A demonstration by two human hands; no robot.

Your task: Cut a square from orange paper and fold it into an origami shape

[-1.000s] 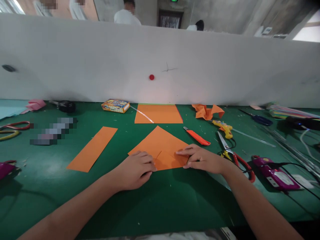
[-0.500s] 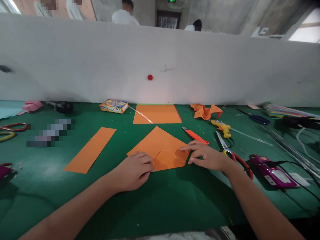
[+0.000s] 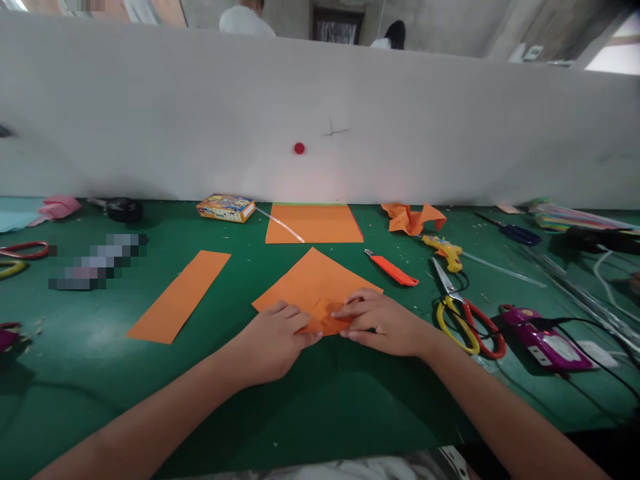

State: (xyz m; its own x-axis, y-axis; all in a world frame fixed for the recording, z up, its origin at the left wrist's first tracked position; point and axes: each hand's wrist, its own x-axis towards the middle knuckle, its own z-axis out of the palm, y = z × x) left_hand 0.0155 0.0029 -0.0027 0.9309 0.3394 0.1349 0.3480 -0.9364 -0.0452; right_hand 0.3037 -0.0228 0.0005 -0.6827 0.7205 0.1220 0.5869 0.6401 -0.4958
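An orange sheet of paper point(image 3: 313, 280) lies in front of me with its point facing away and its near corners folded in. My left hand point(image 3: 277, 340) is closed on its near left edge, fingers curled over the paper and thumb at the edge. At the near right side, my right hand point(image 3: 383, 323) grips a folded flap, its fingertips close to the left thumb. The hands hide part of the near edge. Just beyond the right hand lies an orange utility knife point(image 3: 393, 268).
An orange paper strip point(image 3: 180, 297) lies to the left. Orange sheets point(image 3: 315, 223) and a small box point(image 3: 226, 208) sit by the white partition point(image 3: 200, 120). On the right are crumpled orange paper point(image 3: 413, 218), a yellow glue gun point(image 3: 445, 252), scissors point(image 3: 467, 323) and a purple corded device point(image 3: 547, 340).
My right hand has moved left and nearer, carrying the paper's near right corner inward as a fold. The left hand has stayed at the near edge. The view has tilted slightly down.
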